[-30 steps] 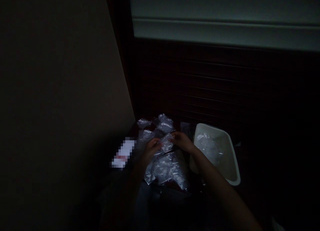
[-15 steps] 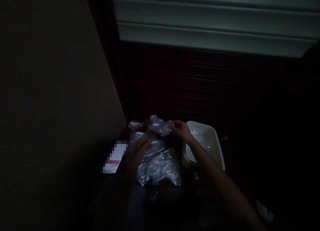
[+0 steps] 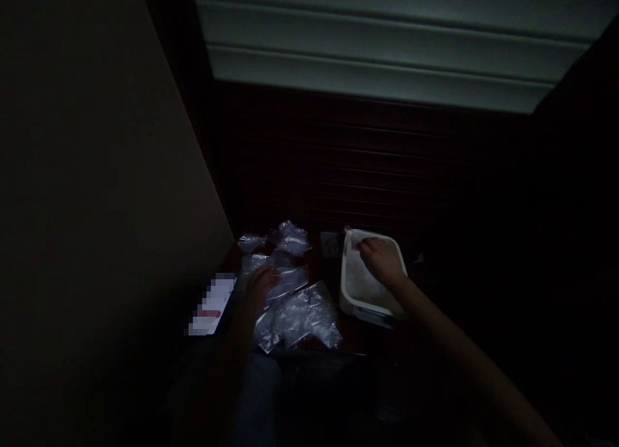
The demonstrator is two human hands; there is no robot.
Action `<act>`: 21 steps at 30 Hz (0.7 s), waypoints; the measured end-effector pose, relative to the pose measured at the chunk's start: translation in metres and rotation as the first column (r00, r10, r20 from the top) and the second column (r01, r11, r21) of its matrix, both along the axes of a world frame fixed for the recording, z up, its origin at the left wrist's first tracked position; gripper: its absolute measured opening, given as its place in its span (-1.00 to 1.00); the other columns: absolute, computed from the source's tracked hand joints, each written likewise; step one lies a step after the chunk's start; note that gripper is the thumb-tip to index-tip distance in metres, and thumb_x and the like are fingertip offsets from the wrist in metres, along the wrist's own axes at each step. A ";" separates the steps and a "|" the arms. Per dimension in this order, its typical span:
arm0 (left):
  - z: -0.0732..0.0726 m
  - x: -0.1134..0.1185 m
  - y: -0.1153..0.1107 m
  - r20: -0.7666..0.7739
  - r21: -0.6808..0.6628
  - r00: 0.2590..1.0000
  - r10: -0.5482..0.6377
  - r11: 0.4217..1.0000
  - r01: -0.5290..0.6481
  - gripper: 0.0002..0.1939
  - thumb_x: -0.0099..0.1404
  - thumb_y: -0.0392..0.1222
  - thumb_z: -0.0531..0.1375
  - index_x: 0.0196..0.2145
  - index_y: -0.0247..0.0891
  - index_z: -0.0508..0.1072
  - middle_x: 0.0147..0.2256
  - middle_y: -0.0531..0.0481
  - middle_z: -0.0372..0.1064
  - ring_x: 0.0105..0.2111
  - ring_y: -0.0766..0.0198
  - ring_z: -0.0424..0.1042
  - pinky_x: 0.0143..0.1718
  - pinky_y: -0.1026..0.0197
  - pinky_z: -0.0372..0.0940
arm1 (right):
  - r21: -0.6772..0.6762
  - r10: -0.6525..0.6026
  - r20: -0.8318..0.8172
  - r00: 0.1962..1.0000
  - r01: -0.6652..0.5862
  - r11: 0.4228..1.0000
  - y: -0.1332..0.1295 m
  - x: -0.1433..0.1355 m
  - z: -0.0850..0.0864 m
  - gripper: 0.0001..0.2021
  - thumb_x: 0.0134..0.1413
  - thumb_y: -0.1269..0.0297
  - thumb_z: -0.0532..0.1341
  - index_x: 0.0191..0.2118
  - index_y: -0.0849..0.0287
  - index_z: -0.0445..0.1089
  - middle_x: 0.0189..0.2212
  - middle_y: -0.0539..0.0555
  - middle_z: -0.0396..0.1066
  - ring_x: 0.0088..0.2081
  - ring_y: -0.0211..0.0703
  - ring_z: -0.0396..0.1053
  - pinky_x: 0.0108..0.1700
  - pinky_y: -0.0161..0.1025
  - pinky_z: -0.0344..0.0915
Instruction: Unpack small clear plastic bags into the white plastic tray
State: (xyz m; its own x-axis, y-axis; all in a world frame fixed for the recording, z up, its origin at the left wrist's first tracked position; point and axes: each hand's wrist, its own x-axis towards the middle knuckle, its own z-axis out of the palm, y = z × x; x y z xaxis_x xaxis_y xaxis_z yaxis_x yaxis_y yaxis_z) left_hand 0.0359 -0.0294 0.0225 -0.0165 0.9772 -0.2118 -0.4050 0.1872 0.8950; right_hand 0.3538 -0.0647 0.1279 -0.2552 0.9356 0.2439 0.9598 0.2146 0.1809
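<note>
Swung rightward from the plastic bags since the earlier frame, the right hand [image 3: 382, 260] now appears over the white tub [image 3: 344, 273] in the head view. Its fingers are bent close together; whether they pinch any film, the gloom does not tell. The left hand [image 3: 261, 284] lies with fingers loosely extended, apparently resting on 1 clear bag [image 3: 296, 279], gripping nothing visible. More clear bags [image 3: 293, 319] lie nearer the person, left of the tub. Letting plastic go into the tub seems the step in hand; next calls for lifting clear of the rim.
</note>
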 end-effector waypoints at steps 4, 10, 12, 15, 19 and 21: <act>-0.001 -0.001 0.000 0.001 -0.001 1.000 0.000 1.000 0.000 -0.68 -0.09 -0.06 0.30 -0.39 -0.26 0.38 -0.41 -0.07 0.40 -0.43 0.19 0.42 -0.29 0.10 0.31 | -0.177 0.098 0.026 0.995 -0.092 0.980 -0.006 -0.007 -0.024 -0.75 0.10 0.42 0.06 -0.12 0.22 0.37 -0.16 0.23 0.38 -0.10 0.02 0.28 -0.07 -0.12 0.13; -0.005 -0.002 0.002 0.013 -0.017 1.000 -0.014 1.000 0.014 -0.65 -0.12 -0.05 0.31 -0.40 -0.29 0.38 -0.42 -0.08 0.41 -0.44 0.20 0.42 -0.33 0.12 0.31 | -0.291 -0.035 -0.280 0.959 -0.050 0.955 -0.003 -0.003 -0.032 -0.68 0.19 0.27 -0.02 -0.03 0.21 0.35 -0.09 0.18 0.39 -0.09 -0.10 0.36 -0.07 -0.25 0.21; -0.006 -0.002 0.004 0.028 -0.030 0.999 -0.016 0.999 0.017 -0.65 -0.13 -0.04 0.31 -0.41 -0.29 0.38 -0.43 -0.09 0.42 -0.45 0.19 0.42 -0.33 0.12 0.31 | -0.231 -0.086 -0.311 0.946 0.012 0.973 0.001 -0.003 -0.030 -0.69 0.19 0.33 -0.03 -0.05 0.21 0.35 -0.06 0.19 0.36 -0.10 -0.12 0.37 -0.10 -0.28 0.23; -0.006 -0.002 0.004 0.033 -0.032 0.999 -0.016 0.999 0.017 -0.66 -0.12 -0.04 0.31 -0.40 -0.28 0.39 -0.43 -0.08 0.41 -0.45 0.19 0.42 -0.32 0.11 0.31 | -0.176 -0.091 -0.288 0.953 0.041 0.984 0.006 -0.004 -0.031 -0.70 0.13 0.35 0.06 -0.02 0.22 0.32 -0.03 0.22 0.31 -0.07 -0.09 0.34 -0.07 -0.24 0.23; -0.005 -0.002 0.002 0.004 -0.015 1.000 -0.015 1.000 0.015 -0.65 -0.13 -0.03 0.33 -0.41 -0.28 0.41 -0.41 -0.09 0.42 -0.44 0.19 0.43 -0.31 0.11 0.33 | -0.325 -0.113 -0.264 0.958 0.022 0.946 0.008 -0.002 -0.048 -0.58 0.08 0.34 0.12 0.09 0.28 0.22 0.04 0.29 0.27 0.02 -0.02 0.28 0.01 -0.18 0.20; -0.004 -0.002 0.000 0.001 0.004 1.000 -0.030 1.000 0.030 -0.64 -0.13 -0.02 0.33 -0.40 -0.29 0.42 -0.40 -0.10 0.42 -0.41 0.18 0.44 -0.30 0.11 0.33 | -0.405 -0.144 -0.256 0.956 0.030 0.914 0.007 -0.001 -0.059 -0.57 0.08 0.33 0.12 0.09 0.25 0.21 0.05 0.28 0.28 0.02 -0.03 0.29 0.00 -0.18 0.20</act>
State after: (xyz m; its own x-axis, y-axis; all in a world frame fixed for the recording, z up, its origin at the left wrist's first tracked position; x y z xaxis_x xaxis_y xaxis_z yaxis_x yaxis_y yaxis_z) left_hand 0.0336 -0.0290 0.0186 0.0127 0.9781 -0.2077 -0.4006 0.1953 0.8952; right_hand 0.3531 -0.0574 0.0690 -0.1448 0.9844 -0.0995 0.9767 0.1261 -0.1739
